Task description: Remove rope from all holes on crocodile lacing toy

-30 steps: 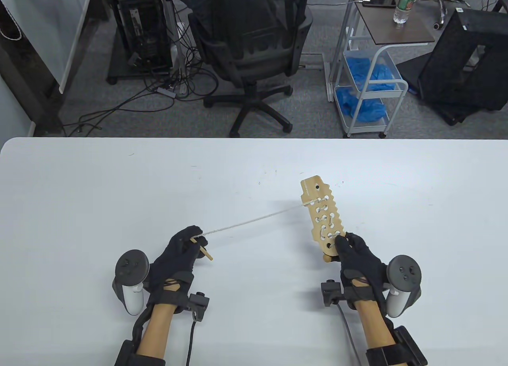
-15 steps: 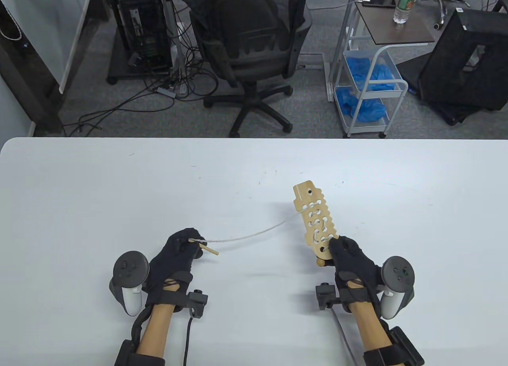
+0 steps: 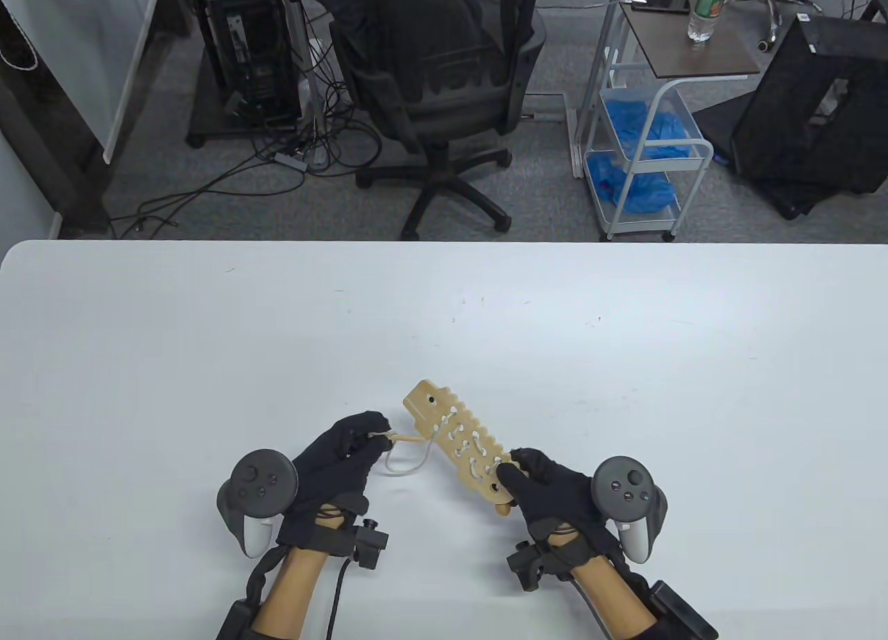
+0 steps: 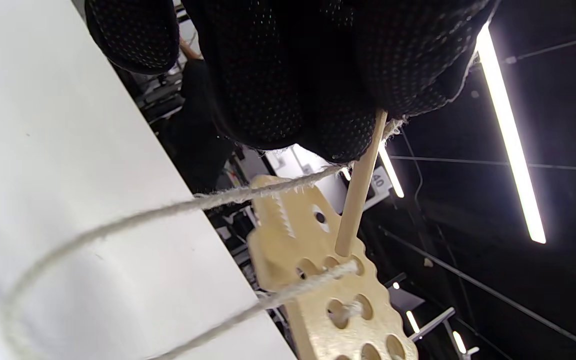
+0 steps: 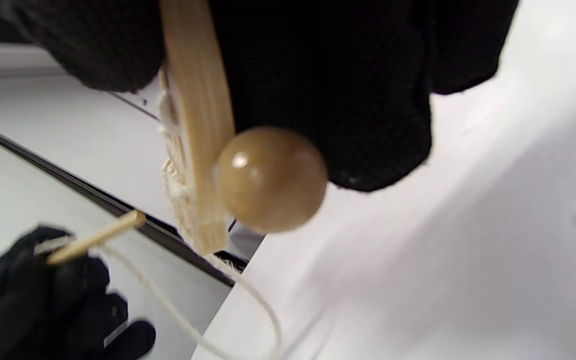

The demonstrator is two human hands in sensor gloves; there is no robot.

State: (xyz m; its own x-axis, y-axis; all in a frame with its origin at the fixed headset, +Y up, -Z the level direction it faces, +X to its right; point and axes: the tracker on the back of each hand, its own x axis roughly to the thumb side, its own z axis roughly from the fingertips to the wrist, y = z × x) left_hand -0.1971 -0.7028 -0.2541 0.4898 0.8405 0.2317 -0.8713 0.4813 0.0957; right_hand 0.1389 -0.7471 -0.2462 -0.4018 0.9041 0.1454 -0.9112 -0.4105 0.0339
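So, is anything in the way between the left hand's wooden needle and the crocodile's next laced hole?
Nothing visible does. The left hand pinches the needle, its tip already beside the hole near the crocodile head; only slack rope hangs between.

The right hand [image 3: 555, 491] is gripping the near end of the wooden crocodile toy [image 3: 458, 446], which is lying slantwise over the white worktop [image 3: 444, 307]. Just left of the toy, the left hand [image 3: 340, 456] is pinching a small wooden stick [image 3: 406, 439], and the slack rope [image 3: 409, 463] is hanging in a loop between them.
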